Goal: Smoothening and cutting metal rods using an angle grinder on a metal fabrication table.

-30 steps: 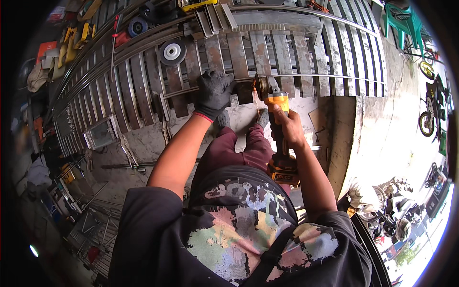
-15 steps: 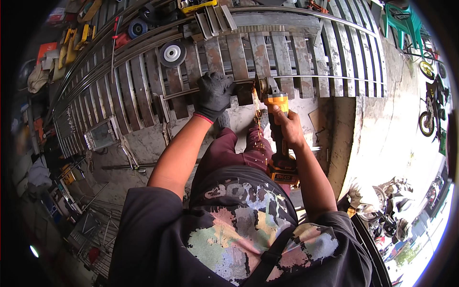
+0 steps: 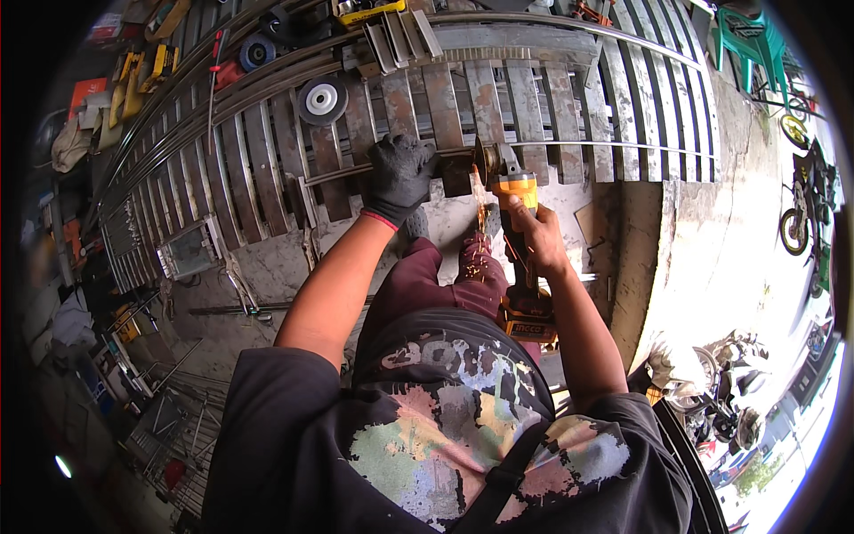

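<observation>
My right hand [image 3: 536, 236], bare, is wrapped round a yellow and black cordless angle grinder [image 3: 516, 191] whose battery points back at me. Its thin disc [image 3: 480, 160] stands upright against a slim metal rod [image 3: 587, 142] lying across the slatted metal bench [image 3: 485, 98]. Orange sparks [image 3: 481, 222] spray from the disc down toward my legs. To the left of the disc, my left hand [image 3: 398, 173] in a black glove is closed over the same rod and presses it on the bench's near edge. The gloved fingertips are partly hidden.
A round grinding wheel [image 3: 321, 101] lies on the slats beyond my left hand. Short metal channel pieces [image 3: 400, 42] and long bars sit farther back. Locking clamps [image 3: 238, 280] hang at the near left edge. A green plastic chair [image 3: 752, 40] and motorbikes [image 3: 796, 214] stand at right.
The spray of sparks has shifted and spreads wider over my trouser leg. Both hands, the grinder and the rod stay in nearly the same place.
</observation>
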The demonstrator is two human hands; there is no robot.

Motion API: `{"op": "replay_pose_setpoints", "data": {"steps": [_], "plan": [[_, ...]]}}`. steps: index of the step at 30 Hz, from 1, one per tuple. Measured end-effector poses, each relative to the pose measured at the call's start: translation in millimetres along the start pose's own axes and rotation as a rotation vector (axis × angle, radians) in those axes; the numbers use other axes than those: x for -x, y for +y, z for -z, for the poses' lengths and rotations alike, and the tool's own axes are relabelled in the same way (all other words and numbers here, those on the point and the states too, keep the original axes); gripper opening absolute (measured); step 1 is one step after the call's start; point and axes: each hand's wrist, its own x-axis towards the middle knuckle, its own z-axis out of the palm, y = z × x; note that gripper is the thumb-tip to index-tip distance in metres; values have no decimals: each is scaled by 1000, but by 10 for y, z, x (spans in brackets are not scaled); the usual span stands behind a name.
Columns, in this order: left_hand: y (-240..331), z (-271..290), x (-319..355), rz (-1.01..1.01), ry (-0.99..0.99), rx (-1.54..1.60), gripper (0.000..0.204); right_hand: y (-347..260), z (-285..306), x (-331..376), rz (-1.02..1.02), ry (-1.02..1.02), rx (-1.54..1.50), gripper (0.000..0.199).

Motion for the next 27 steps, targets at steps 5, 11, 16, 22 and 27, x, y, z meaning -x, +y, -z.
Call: {"op": "replay_pose_setpoints", "data": {"steps": [5, 11, 16, 22, 27], "plan": [[-11, -39, 38, 41, -81, -43, 19, -9, 19, 2, -9, -36, -29, 49], [-7, -57, 53, 36, -80, -37, 20, -42, 3, 16, -22, -5, -11, 48], [-19, -73, 64, 28, -58, -34, 21, -71, -4, 38, -6, -21, -27, 47], [-33, -70, 59, 44, -97, -35, 21, -106, -20, 46, -47, -20, -40, 48], [-21, -39, 38, 29, -112, -28, 19, -49, -6, 4, -13, -15, -12, 49]]}}
